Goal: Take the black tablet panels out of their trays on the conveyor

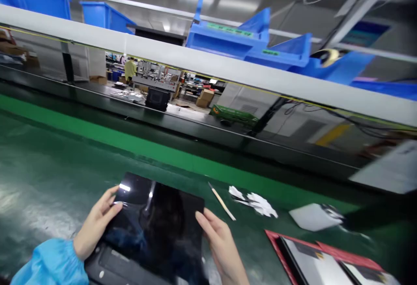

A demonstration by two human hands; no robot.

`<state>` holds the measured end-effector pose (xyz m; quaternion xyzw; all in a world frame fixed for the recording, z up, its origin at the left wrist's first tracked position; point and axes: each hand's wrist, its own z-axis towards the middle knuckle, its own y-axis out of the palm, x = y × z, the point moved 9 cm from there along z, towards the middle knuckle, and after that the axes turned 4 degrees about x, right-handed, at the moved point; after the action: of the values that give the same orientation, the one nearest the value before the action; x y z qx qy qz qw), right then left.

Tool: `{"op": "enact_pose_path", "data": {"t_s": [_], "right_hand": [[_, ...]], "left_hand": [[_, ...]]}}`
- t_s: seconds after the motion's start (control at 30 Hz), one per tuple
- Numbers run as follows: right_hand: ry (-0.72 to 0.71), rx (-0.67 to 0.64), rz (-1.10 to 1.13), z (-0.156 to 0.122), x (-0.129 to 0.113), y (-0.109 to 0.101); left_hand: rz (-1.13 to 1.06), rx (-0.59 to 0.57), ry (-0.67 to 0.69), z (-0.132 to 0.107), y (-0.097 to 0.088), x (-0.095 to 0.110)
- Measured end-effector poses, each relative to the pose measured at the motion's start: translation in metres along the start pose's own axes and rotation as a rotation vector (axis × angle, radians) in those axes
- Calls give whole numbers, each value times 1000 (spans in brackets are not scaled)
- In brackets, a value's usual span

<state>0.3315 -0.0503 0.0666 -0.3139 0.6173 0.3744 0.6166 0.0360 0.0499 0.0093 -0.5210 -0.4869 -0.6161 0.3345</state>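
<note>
A glossy black screen panel (159,228) is held between my two hands, tilted and showing reflections. My left hand (97,222), in a light blue sleeve, pinches its left edge with the thumb on the front face. My right hand (220,241) grips the upper right edge, its thumb also on the front. Beneath the panel's lower left part, a dark casing (112,267) with a recessed area shows; whether the two touch I cannot tell. To the right of my right hand, a thin pen-like tool (222,201) with a pale handle lies on the green bench.
Crumpled white paper (257,202) and a whitish bottle (314,216) lie on the green mat (42,159). At lower right, a red tray (280,250) holds flat grey panels. Blue bins (224,37) stand on the white shelf (156,52) above a dark conveyor (189,133).
</note>
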Motion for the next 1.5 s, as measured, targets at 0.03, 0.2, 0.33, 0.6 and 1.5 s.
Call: {"op": "enact_pose_path", "data": {"t_s": [0.03, 0.2, 0.33, 0.6, 1.5], "right_hand": [[-3, -23, 14, 5, -2, 6], [-51, -46, 79, 21, 3, 22], [-63, -78, 90, 23, 12, 31], [92, -54, 263, 30, 40, 32], [81, 82, 188, 28, 66, 10]], "left_hand": [[-66, 18, -27, 6, 0, 2], [-194, 47, -106, 29, -6, 1], [-218, 57, -125, 35, -12, -7], [-315, 118, -150, 43, 2, 1], [-450, 129, -199, 58, -2, -20]]}}
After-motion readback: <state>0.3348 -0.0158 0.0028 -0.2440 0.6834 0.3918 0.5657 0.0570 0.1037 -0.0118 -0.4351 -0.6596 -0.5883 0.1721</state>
